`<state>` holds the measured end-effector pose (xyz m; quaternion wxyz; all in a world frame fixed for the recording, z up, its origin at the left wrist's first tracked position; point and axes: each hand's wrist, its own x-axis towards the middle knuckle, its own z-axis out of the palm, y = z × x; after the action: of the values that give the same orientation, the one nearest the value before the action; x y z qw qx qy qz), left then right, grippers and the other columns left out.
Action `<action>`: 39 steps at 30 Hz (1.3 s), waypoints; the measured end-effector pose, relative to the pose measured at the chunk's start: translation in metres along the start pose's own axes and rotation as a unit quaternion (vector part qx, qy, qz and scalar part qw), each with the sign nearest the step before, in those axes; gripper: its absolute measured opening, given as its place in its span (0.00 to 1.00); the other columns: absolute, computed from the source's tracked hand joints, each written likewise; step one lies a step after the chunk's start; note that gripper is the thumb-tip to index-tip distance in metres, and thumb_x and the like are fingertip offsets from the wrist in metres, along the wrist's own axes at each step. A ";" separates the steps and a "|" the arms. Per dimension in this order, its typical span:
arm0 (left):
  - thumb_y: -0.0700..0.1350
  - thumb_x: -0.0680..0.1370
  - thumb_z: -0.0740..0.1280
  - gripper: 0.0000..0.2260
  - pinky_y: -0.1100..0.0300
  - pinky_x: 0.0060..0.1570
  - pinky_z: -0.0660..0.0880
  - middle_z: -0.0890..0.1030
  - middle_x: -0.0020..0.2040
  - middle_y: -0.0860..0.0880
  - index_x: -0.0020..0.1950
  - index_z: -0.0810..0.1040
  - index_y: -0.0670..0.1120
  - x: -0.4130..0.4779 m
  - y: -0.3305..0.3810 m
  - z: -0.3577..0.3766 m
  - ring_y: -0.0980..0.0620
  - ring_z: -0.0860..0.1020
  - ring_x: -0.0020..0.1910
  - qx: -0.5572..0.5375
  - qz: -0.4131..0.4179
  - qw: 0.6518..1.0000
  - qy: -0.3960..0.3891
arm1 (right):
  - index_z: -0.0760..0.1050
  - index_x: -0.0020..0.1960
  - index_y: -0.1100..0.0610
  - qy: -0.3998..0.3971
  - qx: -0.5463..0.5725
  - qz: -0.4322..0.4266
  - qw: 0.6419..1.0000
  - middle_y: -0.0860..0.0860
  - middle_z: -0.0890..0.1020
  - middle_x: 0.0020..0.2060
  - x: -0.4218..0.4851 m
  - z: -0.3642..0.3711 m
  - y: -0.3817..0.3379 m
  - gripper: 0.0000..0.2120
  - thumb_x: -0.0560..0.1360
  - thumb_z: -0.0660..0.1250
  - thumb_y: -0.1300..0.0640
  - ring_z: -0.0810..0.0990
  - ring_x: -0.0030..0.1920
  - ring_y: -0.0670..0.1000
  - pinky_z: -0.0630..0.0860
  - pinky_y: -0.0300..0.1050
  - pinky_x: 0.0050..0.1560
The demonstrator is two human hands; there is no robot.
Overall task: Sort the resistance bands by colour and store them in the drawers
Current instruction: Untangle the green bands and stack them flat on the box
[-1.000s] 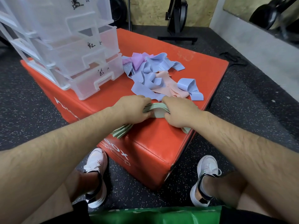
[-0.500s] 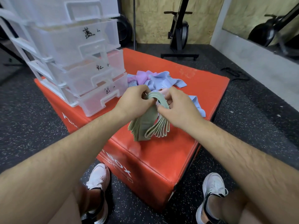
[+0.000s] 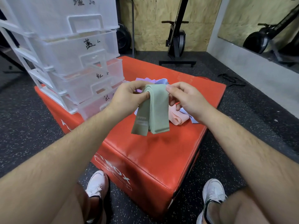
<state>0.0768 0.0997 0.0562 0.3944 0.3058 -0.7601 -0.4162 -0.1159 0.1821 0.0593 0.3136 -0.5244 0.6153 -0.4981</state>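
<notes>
A folded bundle of green resistance bands [image 3: 153, 110] hangs above the red padded box [image 3: 145, 151]. My left hand [image 3: 127, 96] grips the bundle at its top fold, which is draped over my fingers. With its fingers curled, my right hand [image 3: 186, 99] pinches the fold's upper right edge. Behind the bundle, a pile of loose bands lies on the box: pink [image 3: 178, 118], pale blue [image 3: 161, 81] and purple [image 3: 142, 80], partly hidden. A clear plastic drawer unit [image 3: 77, 54] with handwritten labels stands at the box's left; its drawers look closed.
The box sits on black speckled gym flooring. My white shoes [image 3: 97, 183] flank its near corner. A black exercise machine [image 3: 176, 41] stands behind the box, with a wooden wall beyond it and a grey ledge [image 3: 258, 73] to the right.
Both hands lifted the green bundle off the box's front edge and raised it toward the drawers. It now hangs folded from my left fingers. The camera tilted upward.
</notes>
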 end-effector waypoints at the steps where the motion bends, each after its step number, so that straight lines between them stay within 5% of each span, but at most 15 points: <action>1: 0.42 0.77 0.70 0.11 0.62 0.38 0.74 0.80 0.38 0.53 0.47 0.85 0.60 0.000 0.001 0.000 0.56 0.76 0.35 0.002 0.003 1.000 -0.001 | 0.78 0.52 0.61 -0.001 -0.010 0.012 1.000 0.48 0.82 0.39 0.001 0.000 0.001 0.15 0.79 0.68 0.47 0.79 0.38 0.47 0.72 0.44 0.35; 4: 0.40 0.76 0.70 0.16 0.66 0.38 0.72 0.79 0.40 0.58 0.45 0.83 0.65 0.000 0.001 0.001 0.59 0.76 0.34 0.008 0.016 1.000 0.006 | 0.81 0.51 0.62 -0.035 -0.031 0.046 0.998 0.46 0.83 0.42 0.002 0.001 0.001 0.22 0.76 0.68 0.42 0.79 0.41 0.47 0.71 0.44 0.38; 9: 0.39 0.75 0.71 0.15 0.66 0.43 0.72 0.75 0.44 0.51 0.51 0.83 0.61 0.004 -0.006 0.002 0.56 0.73 0.39 0.034 0.046 0.998 0.026 | 0.84 0.51 0.47 -0.095 0.031 0.067 0.993 0.45 0.83 0.45 0.001 0.001 -0.003 0.12 0.77 0.66 0.42 0.79 0.44 0.46 0.68 0.41 0.39; 14: 0.44 0.74 0.71 0.14 0.64 0.43 0.70 0.75 0.44 0.56 0.51 0.82 0.65 0.006 -0.011 0.003 0.57 0.73 0.39 0.047 0.076 0.995 0.033 | 0.82 0.56 0.65 -0.105 0.092 0.077 0.987 0.51 0.84 0.44 -0.003 0.005 -0.007 0.18 0.80 0.68 0.50 0.82 0.37 0.44 0.74 0.34 0.34; 16: 0.45 0.75 0.72 0.14 0.65 0.43 0.70 0.76 0.43 0.58 0.49 0.82 0.66 0.005 -0.010 0.004 0.58 0.74 0.38 0.040 0.072 0.996 0.030 | 0.83 0.53 0.62 -0.102 0.119 0.076 0.985 0.51 0.85 0.43 -0.004 0.005 -0.008 0.14 0.80 0.67 0.51 0.83 0.39 0.46 0.77 0.38 0.37; 19: 0.42 0.76 0.71 0.16 0.55 0.47 0.78 0.79 0.41 0.60 0.48 0.82 0.66 0.005 -0.009 0.003 0.56 0.78 0.40 0.026 0.052 0.998 0.010 | 0.83 0.51 0.60 -0.096 0.155 0.078 0.980 0.50 0.87 0.41 -0.003 0.006 -0.010 0.11 0.80 0.67 0.53 0.85 0.39 0.47 0.79 0.39 0.37; 23: 0.41 0.76 0.71 0.11 0.44 0.58 0.78 0.85 0.50 0.51 0.57 0.81 0.53 0.005 -0.016 0.001 0.47 0.82 0.50 -0.005 0.008 0.998 -0.060 | 0.81 0.61 0.61 -0.082 0.171 0.082 0.978 0.56 0.86 0.55 0.000 0.004 -0.011 0.17 0.79 0.69 0.50 0.85 0.54 0.53 0.79 0.43 0.52; 29: 0.43 0.72 0.67 0.18 0.55 0.58 0.74 0.82 0.54 0.56 0.63 0.77 0.48 0.003 -0.018 0.003 0.56 0.78 0.55 -0.035 -0.043 0.991 -0.124 | 0.77 0.66 0.63 -0.131 0.220 0.106 0.961 0.61 0.82 0.62 0.003 0.004 -0.012 0.23 0.78 0.68 0.48 0.81 0.62 0.60 0.77 0.54 0.64; 35: 0.39 0.74 0.58 0.25 0.62 0.49 0.76 0.81 0.57 0.48 0.71 0.72 0.44 0.004 -0.004 0.006 0.53 0.80 0.53 -0.159 -0.070 0.969 -0.176 | 0.80 0.60 0.61 -0.163 0.203 0.059 0.964 0.59 0.84 0.56 -0.002 0.010 -0.015 0.16 0.81 0.64 0.51 0.84 0.54 0.55 0.80 0.47 0.54; 39: 0.44 0.78 0.54 0.22 0.46 0.67 0.68 0.76 0.68 0.43 0.72 0.72 0.45 0.002 -0.004 0.007 0.45 0.76 0.64 -0.237 -0.104 0.949 -0.178 | 0.79 0.63 0.62 -0.139 0.185 0.062 0.971 0.61 0.82 0.62 -0.001 0.014 -0.012 0.17 0.82 0.64 0.52 0.81 0.57 0.55 0.75 0.55 0.67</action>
<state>0.0708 0.0985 0.0508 0.2677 0.2020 -0.6613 -0.6710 -0.0989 0.1802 0.0664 0.5179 -0.4820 0.4939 -0.5055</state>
